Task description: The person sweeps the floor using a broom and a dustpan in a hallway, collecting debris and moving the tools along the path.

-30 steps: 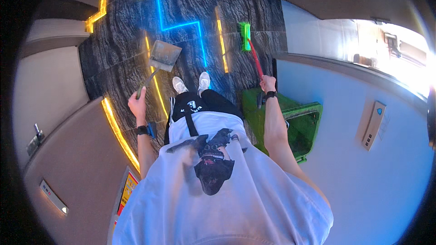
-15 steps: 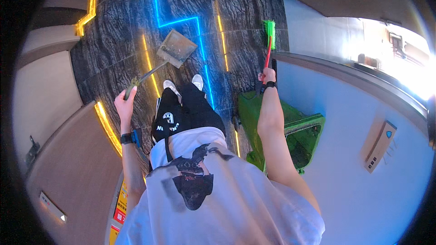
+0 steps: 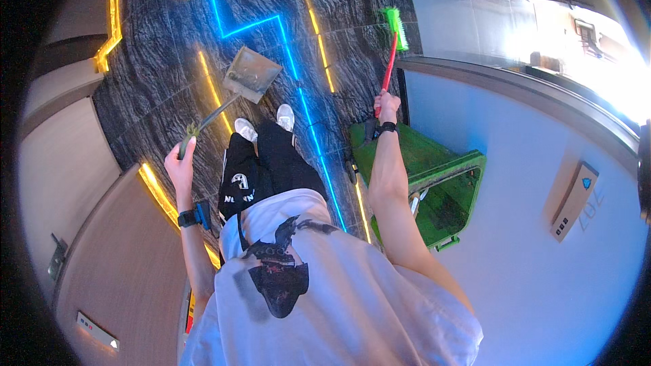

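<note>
My left hand [image 3: 180, 165] is closed round the handle end of a long-handled dustpan [image 3: 252, 74]. The dustpan's worn grey pan lies ahead of my feet, and a greenish tie or wrap shows on the handle near my fingers. In my right hand [image 3: 387, 103] is a broom [image 3: 388, 68] with a red handle and bright green bristles; the fingers wrap round the handle. The broom head points away from me, near the right wall. Just below my right hand stands a green wheeled bin [image 3: 424, 173], partly covered by my right forearm.
The dark veined floor [image 3: 163, 47] carries glowing yellow strips and a blue light line [image 3: 291, 61]. A pale wall [image 3: 542, 251] with a sign plate [image 3: 574, 201] rises on the right. Brown doors or panels [image 3: 129, 251] line the left, with a door handle [image 3: 57, 255].
My right hand and the broom have shifted slightly left and up, its bristles tilting left. The floor and bin show at a slightly different angle; both hands keep their holds.
</note>
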The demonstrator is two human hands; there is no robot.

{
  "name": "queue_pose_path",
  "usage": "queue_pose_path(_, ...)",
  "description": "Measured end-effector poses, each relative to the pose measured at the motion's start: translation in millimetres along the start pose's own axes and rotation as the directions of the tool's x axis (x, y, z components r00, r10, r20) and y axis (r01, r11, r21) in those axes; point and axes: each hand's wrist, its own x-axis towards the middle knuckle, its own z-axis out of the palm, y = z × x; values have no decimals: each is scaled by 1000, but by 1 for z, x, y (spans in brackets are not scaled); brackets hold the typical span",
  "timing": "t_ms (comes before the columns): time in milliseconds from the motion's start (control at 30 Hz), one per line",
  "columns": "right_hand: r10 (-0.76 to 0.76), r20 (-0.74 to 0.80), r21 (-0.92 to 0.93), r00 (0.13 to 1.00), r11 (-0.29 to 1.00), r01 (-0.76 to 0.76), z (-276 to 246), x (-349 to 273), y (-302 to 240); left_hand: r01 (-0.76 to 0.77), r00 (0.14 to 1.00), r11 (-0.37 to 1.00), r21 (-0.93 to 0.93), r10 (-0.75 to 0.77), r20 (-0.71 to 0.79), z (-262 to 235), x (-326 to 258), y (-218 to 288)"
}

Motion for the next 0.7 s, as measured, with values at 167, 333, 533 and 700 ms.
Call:
queue_pose_path(167, -52, 43, 136, 998, 990, 46, -23, 49, -16, -68, 998, 994, 80, 68, 10, 6, 8, -1)
queue_pose_path(333, 66, 29, 156, 997, 985, -69, -36, 103, -28, -28, 1000, 999, 18, 28, 3, 24, 19, -8)
queue_pose_path(533, 221, -95, 82, 971, 973, -214, -9, 103, 2, -70, 997, 994, 82, 72, -15, 31, 14, -15)
queue_pose_path(700, 264, 134, 304, 955, 906, -294, -18, 94, 26, -109, 994, 993, 38, 108, 16, 20, 23, 7)
